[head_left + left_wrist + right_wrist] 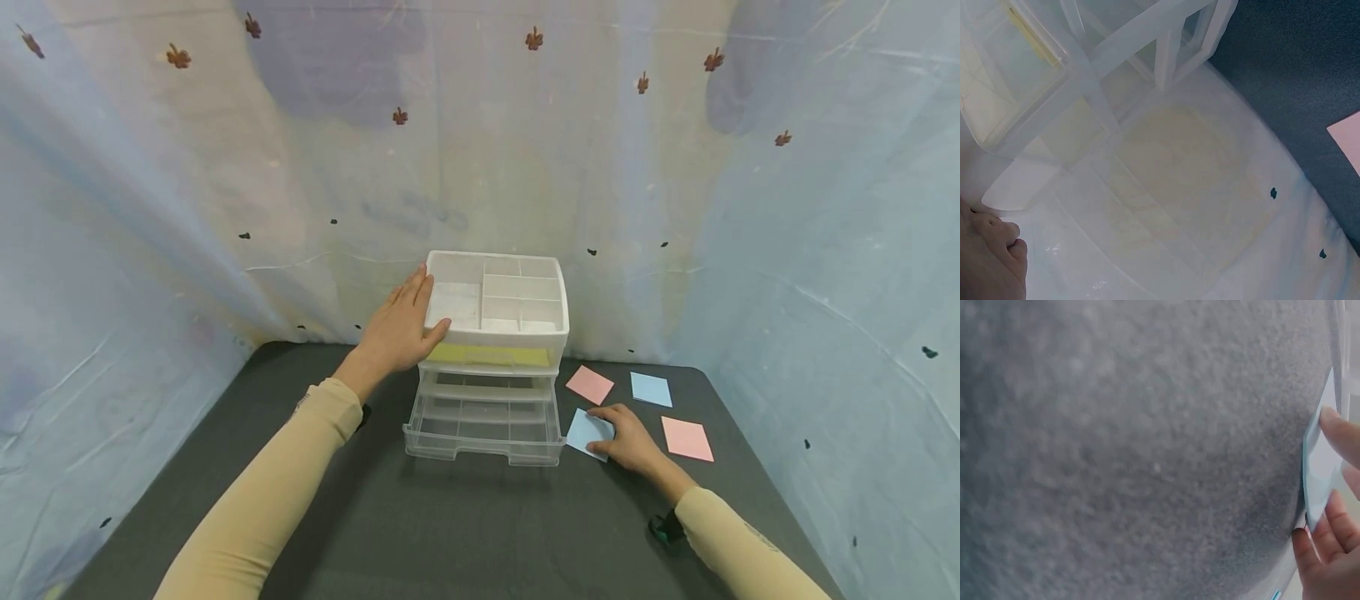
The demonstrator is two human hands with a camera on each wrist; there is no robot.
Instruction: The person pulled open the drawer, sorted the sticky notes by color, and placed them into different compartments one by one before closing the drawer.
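A white desktop drawer organizer stands on the dark table, with a divided tray on top. Its lower clear drawer is pulled out, and yellow shows through the upper drawer. My left hand rests against the organizer's left side, fingers straight along the top edge; only part of it shows in the left wrist view. To the right of the pulled-out drawer, my right hand pinches a blue sticky note between thumb and fingers. In the right wrist view the blue sticky note is tilted up on edge.
Right of the organizer lie a pink sticky note, another blue note and a second pink note. A patterned curtain hangs behind the table and along both sides.
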